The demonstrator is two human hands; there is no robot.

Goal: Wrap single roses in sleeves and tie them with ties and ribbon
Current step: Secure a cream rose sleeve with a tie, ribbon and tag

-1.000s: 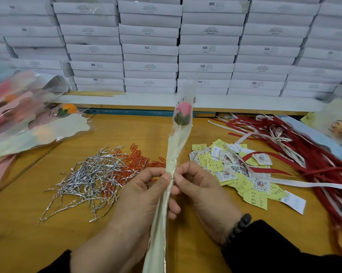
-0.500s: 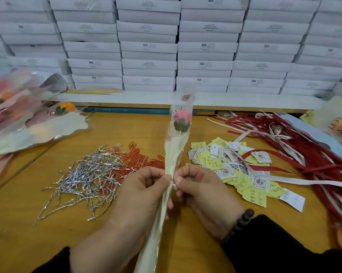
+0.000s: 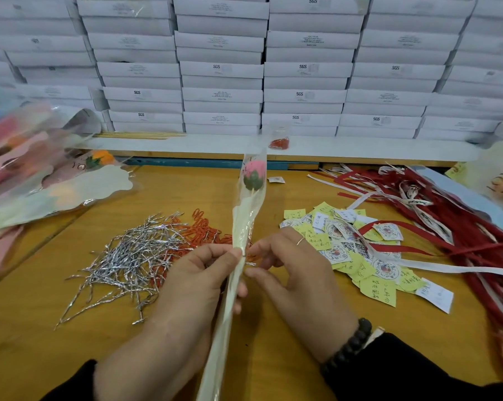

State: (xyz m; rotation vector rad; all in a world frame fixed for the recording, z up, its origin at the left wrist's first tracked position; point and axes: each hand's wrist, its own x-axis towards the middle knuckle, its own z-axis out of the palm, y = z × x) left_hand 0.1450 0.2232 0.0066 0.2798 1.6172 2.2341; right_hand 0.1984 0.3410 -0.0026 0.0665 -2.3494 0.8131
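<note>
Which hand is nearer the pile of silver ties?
Left. The left hand grips the sleeved rose right beside the silver ties; the right hand is across the sleeve, farther off.

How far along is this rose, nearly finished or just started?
About midway. The pink rose already sits inside its sleeve. The left hand grips the sleeve while the right hand works a silver tie at its narrow part. The red ribbons still lie on the table, so ribbon remains.

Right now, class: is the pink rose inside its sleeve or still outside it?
Inside. The pink rose shows through the clear sleeve, which the left hand grips below the bloom.
</note>
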